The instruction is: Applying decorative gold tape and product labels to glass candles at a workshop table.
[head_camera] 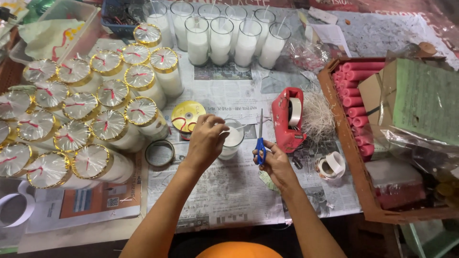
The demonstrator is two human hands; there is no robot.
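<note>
The person's left hand was closed over the rim of a clear glass candle jar filled with white wax, standing on the newspaper-covered surface just in front of them. Their right hand was clamped on blue-handled scissors, blades pointing away beside the jar. I judged the wick trimming was in hand; the next move called for steadying the jar and bringing the blades in.

A round yellow label lay just left. Gold-rimmed, film-covered finished candles crowded the left. A red tape dispenser stood right, then a brown box of pink rolls.
</note>
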